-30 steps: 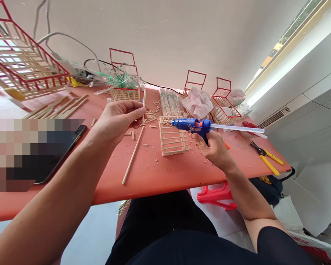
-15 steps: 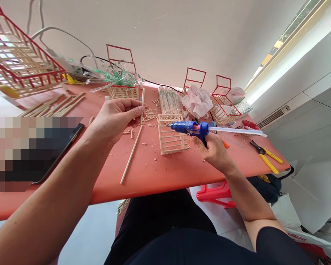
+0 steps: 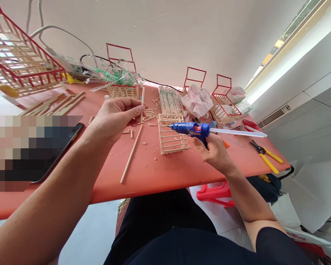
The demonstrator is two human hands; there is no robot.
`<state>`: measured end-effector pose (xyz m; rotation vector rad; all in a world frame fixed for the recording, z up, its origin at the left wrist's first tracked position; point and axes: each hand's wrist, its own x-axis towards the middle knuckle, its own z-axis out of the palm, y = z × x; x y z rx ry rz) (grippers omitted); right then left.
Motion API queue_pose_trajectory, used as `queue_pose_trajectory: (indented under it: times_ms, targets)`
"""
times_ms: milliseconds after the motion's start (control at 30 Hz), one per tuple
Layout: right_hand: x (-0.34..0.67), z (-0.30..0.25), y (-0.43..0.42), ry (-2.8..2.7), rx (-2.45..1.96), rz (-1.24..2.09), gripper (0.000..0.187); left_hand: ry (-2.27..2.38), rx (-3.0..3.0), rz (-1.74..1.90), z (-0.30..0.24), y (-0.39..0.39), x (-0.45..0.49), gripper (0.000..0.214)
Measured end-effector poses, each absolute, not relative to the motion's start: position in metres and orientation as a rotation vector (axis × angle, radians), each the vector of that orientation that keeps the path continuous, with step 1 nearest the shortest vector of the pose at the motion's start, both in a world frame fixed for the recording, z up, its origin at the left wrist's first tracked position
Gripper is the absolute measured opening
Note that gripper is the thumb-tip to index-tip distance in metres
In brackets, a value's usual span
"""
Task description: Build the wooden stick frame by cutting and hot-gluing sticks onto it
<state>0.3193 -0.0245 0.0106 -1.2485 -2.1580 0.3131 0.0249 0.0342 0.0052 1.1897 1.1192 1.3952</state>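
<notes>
L hand (image 3: 121,116), ctr-left: grip pinches stick (image 3: 143,96). R hand (image 3: 217,151), ctr-right: grip round glue gun (image 3: 189,129); hot drip may mar wood crate (image 3: 173,140) below if over-squeezed.

A plain, pale wall (image 3: 160,40) rises behind the orange-red surface (image 3: 165,173), whose smooth front edge curves across the view and ends in a corner on the right. In the upper right, a narrow, slanting strip of window (image 3: 295,29) shows bits of green and yellow outside, and brightness spreads along the wall beside it, above white panelling (image 3: 324,81) with thin dark seams and a slotted vent (image 3: 274,113). Below the surface, a red plastic stool (image 3: 213,195) is partly visible over pale floor (image 3: 78,232).
</notes>
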Motion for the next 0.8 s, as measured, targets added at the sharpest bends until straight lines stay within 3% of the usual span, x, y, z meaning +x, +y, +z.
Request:
queue_pose_trajectory:
  times_ms: [233, 500, 800]
  targets:
    - [0.322, 0.007, -0.031, -2.164, -1.238, 0.314, 0.044, 1.098, 1.214, 1.410, 0.003, 0.036, 0.023, 0.006]
    - [0.328, 0.002, -0.038, -2.194, -1.229, 0.253, 0.032, 1.111, 1.228, 1.418, -0.001, 0.035, 0.021, 0.009]
    - [0.328, 0.001, -0.042, -2.177, -1.201, 0.265, 0.035, 1.127, 1.181, 1.405, 0.006, 0.032, 0.024, 0.003]
